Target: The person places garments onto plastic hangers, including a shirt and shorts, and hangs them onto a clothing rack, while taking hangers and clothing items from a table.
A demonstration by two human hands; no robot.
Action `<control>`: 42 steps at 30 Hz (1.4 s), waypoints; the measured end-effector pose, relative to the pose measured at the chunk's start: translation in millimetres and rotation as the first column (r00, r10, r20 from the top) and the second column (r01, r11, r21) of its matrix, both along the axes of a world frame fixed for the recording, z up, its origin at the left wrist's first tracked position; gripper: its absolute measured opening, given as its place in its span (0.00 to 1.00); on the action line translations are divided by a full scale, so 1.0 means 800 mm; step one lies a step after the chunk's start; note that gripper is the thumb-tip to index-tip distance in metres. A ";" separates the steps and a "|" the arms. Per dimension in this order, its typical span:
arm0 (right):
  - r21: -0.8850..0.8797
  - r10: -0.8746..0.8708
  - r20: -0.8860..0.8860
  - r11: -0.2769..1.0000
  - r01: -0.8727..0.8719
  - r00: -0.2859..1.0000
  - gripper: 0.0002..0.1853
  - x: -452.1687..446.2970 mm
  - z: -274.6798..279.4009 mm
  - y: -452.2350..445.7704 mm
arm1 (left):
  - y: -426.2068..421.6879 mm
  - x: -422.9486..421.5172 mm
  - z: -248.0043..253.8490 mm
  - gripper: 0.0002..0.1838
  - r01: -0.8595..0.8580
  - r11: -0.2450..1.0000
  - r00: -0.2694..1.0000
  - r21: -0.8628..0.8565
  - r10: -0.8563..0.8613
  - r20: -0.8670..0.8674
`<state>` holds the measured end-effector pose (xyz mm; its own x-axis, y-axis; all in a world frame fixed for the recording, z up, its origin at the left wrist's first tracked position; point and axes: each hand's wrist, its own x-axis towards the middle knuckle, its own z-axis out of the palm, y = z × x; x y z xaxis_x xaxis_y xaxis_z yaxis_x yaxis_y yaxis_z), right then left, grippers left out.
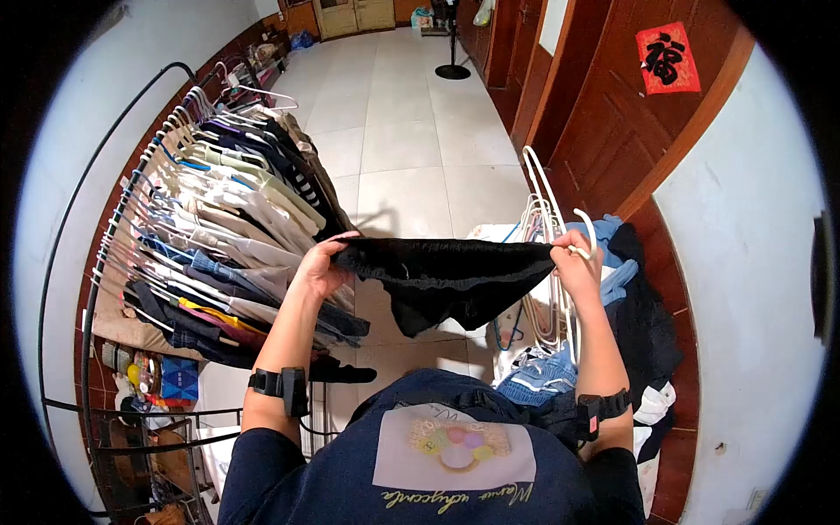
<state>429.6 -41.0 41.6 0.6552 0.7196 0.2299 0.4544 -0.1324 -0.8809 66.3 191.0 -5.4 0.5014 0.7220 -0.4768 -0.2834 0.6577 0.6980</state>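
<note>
A black garment (pixel 446 278) with a gathered, elastic-looking edge is stretched sideways between my two hands, its lower part hanging in folds. My left hand (pixel 325 269) grips its left end, thumb and fingers closed on the cloth. At the opposite end, my right hand (pixel 577 265) pinches the fabric and also holds a white hanger (pixel 591 229), whose hook curves up above the fingers. Part of that hanger is hidden by the hand. Just behind my right hand stand several pale hangers (pixel 541 210), close to the forearm.
Left of me, a black metal rack (pixel 87 350) carries many hung clothes (pixel 254 192). To the right lies a pile of dark clothes (pixel 643 324), with blue denim (pixel 542 376) nearer me. Ahead, a tiled floor (pixel 398 144) leads to a black stand base (pixel 452 72).
</note>
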 end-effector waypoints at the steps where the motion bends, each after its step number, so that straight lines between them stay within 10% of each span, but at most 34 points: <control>1: -0.025 -0.004 0.000 1.000 0.004 1.000 0.03 0.001 -0.001 -0.004 | 0.001 0.001 0.005 0.15 0.040 0.993 0.997 0.109 -0.047 0.058; 9: -0.092 0.109 0.040 0.990 -0.105 0.993 0.11 -0.005 -0.042 -0.020 | -0.005 0.042 0.038 0.22 -0.141 0.984 0.986 -0.111 0.150 0.077; 27: -0.503 0.396 0.265 0.835 -0.225 0.879 0.19 -0.050 -0.063 -0.009 | -0.063 0.050 0.195 0.14 0.218 0.916 0.942 0.337 -0.288 0.172; 29: -0.499 0.333 0.367 0.859 -0.118 0.868 0.15 -0.029 -0.049 0.001 | -0.042 0.038 0.205 0.21 0.394 0.619 0.919 0.680 -0.273 -0.284; 31: -0.297 0.141 0.438 0.955 -0.005 0.888 0.11 0.015 -0.030 0.012 | -0.009 0.012 0.235 0.25 0.600 0.219 0.752 0.769 0.174 -0.636; 35: 0.053 -0.118 0.558 0.993 0.107 0.821 0.08 0.025 0.092 0.004 | -0.027 -0.019 0.286 0.31 0.257 0.178 0.898 0.950 0.319 -0.302; 36: -0.003 -0.083 0.633 0.994 0.109 0.770 0.08 0.028 0.092 0.006 | -0.012 -0.014 0.251 0.28 0.160 -0.031 0.941 0.987 0.308 -0.142; 38: -0.187 0.014 0.647 0.972 0.141 0.762 0.09 0.029 0.089 0.007 | 0.016 -0.027 0.163 0.18 0.778 -0.270 0.621 0.567 0.468 -0.629; 39: -0.224 0.029 0.700 0.958 0.180 0.713 0.11 0.041 0.069 0.010 | 0.007 -0.035 0.149 0.14 0.955 -0.036 0.292 0.294 0.278 -0.915; 40: -0.290 0.062 0.668 0.940 0.183 0.742 0.11 0.036 0.066 0.003 | -0.001 -0.038 0.145 0.10 0.898 -0.018 0.425 0.439 0.287 -0.858; 42: -0.406 0.140 0.592 0.902 0.144 0.793 0.11 0.034 0.054 -0.006 | -0.002 -0.040 0.157 0.07 0.689 0.408 0.653 0.599 0.008 -0.757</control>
<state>456.5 -46.1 85.1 0.4877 0.8347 0.2556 0.8623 -0.4151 -0.2900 34.0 189.2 119.8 0.6757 0.7336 -0.0718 0.4869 -0.3711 0.7907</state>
